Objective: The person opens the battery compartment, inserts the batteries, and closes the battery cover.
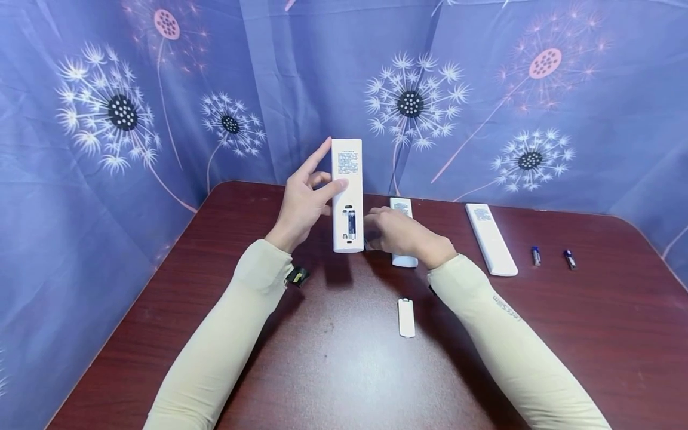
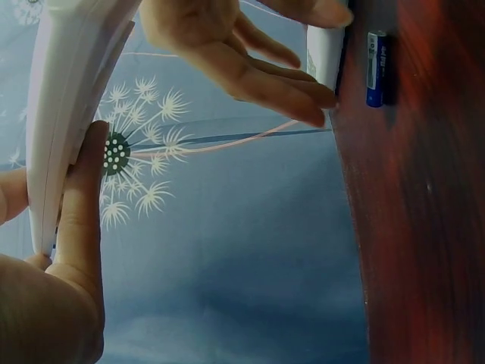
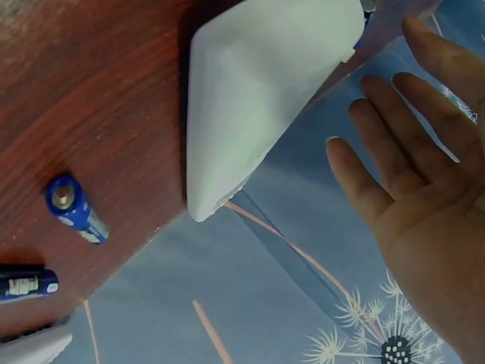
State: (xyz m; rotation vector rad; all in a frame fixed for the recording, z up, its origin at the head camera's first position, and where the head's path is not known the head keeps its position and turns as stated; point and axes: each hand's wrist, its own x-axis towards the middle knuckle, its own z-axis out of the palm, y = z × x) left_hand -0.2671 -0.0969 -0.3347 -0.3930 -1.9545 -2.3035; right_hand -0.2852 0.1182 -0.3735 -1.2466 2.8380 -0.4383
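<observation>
White remote (image 1: pixel 346 197) at 12, blue batt. inside; dark red woodgrain worktop (image 1: pixel 333 370); blue backdrop (image 1: pixel 301 77) w/ white & pink dandelions; cream sleeves (image 1: pixel 226 334); blue batts (image 1: pixel 536 255) at 3.

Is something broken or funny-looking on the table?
Nothing looks broken. The remote the left hand holds upright has its back open, one battery in and one slot bare. Its cover lies loose on the table, and two batteries lie at the right.
</observation>
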